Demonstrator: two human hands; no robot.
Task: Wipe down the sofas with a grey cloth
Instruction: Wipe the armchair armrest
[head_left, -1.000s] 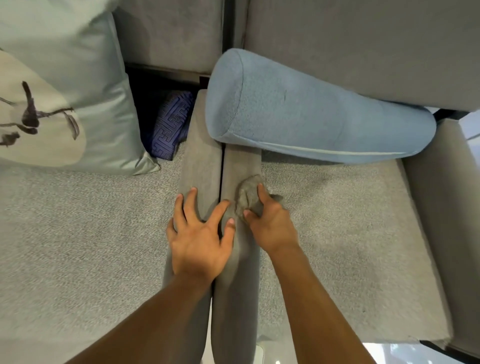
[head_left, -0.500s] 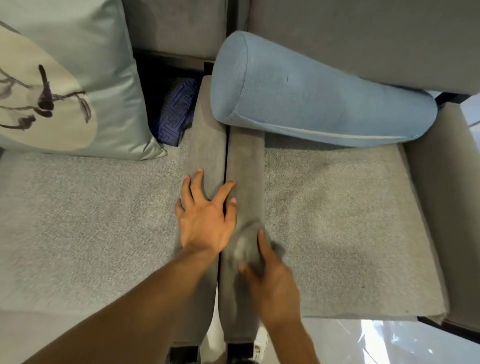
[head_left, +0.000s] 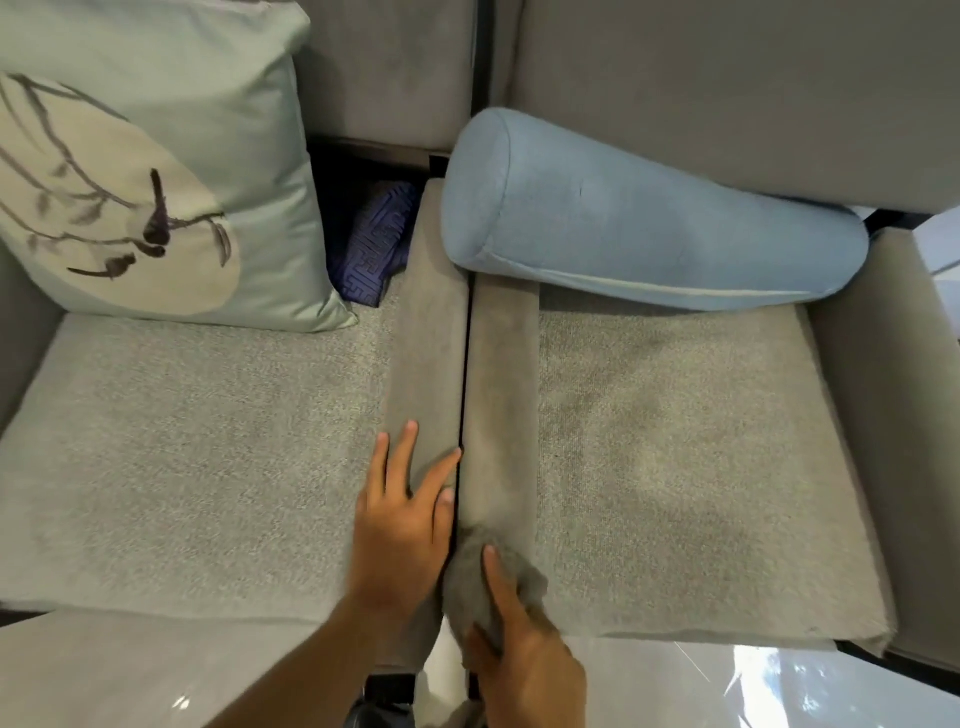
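Observation:
Two grey sofas stand side by side, and their armrests meet in the middle. My right hand (head_left: 524, 660) is shut on a crumpled grey cloth (head_left: 475, 582) pressed against the front end of the right sofa's armrest (head_left: 501, 405). My left hand (head_left: 405, 514) lies flat with fingers spread on the left sofa's armrest (head_left: 431, 332), beside the gap between the two. The left seat cushion (head_left: 197, 457) and the right seat cushion (head_left: 691, 462) are light grey.
A pale green pillow with a branch print (head_left: 150, 176) leans at the back left. A blue bolster (head_left: 639, 218) lies across the back of the right seat. A dark blue patterned cushion (head_left: 376, 244) is wedged behind the left armrest. Glossy floor (head_left: 727, 686) shows below.
My right hand has dragged the cloth along the right armrest from near the bolster down to its front end. My left hand stays flat on the left armrest.

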